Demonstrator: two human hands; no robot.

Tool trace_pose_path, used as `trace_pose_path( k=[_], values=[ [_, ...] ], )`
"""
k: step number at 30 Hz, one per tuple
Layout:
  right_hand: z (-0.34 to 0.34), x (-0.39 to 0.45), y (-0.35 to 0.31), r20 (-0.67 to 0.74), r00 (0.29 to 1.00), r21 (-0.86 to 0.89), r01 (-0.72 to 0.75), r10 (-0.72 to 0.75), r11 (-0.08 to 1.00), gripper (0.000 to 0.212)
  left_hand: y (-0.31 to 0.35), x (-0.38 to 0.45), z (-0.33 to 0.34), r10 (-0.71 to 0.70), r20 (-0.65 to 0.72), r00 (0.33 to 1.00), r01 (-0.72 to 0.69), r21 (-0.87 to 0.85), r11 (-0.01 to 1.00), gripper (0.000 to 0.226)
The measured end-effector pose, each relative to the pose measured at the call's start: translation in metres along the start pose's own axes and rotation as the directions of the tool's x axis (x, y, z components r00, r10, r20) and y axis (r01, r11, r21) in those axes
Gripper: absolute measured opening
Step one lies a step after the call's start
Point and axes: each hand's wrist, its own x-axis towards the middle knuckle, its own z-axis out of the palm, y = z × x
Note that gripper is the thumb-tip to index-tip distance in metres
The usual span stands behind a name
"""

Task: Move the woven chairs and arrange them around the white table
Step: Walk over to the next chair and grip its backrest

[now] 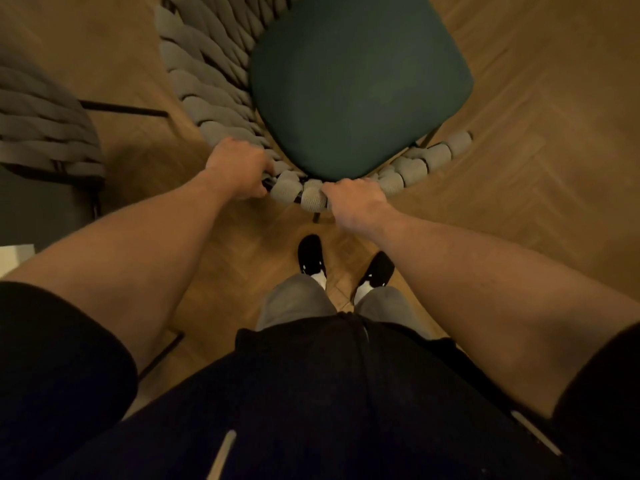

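woven chair [360, 84] backrest under fingers [268, 166] of both hands

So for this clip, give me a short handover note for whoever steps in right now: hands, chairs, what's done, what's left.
Left hand and right hand both grip the woven backrest rim of the green-seated chair, seen from behind.
A second woven chair stands at left on the wood floor.
White table: not clearly in view.
Done: chair grasped.
Left: carry it to the table, then place the others.
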Motion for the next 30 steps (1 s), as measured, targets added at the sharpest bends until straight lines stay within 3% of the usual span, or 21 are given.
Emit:
trace_pose_path(
  k=[5,16,20,23,26,30],
  values=[
    [0.01,-0.024,0.036,-0.029,1.0,-0.049,-0.013,0.012,0.999,0.033,0.045,-0.003,-0.016,0.025,0.031,0.999,-0.025,-0.003,1.0,0.028],
    [0.02,-0.097,0.177,-0.017,0.99,-0.227,-0.142,0.142,0.964,0.026,0.215,0.025,-0.055,0.139,0.009,0.99,-0.138,-0.089,0.986,0.031],
    [0.029,-0.107,0.212,-0.02,0.981,-0.208,-0.193,0.193,0.959,0.027,0.256,0.034,-0.058,0.152,-0.024,0.988,-0.154,-0.159,0.975,0.031],
    [0.037,-0.112,0.219,-0.004,0.98,-0.218,-0.194,0.198,0.956,0.028,0.261,0.035,-0.053,0.172,-0.038,0.984,-0.176,-0.239,0.955,0.038],
    [0.042,-0.113,0.205,0.063,0.981,-0.179,-0.172,0.186,0.969,0.041,0.235,0.035,-0.042,0.246,0.064,0.967,-0.21,-0.345,0.915,0.054],
    [0.044,-0.105,0.165,0.146,0.977,-0.07,-0.148,0.157,0.986,0.05,0.168,0.029,-0.031,0.222,0.216,0.951,-0.164,-0.256,0.953,0.07]
  ],
)
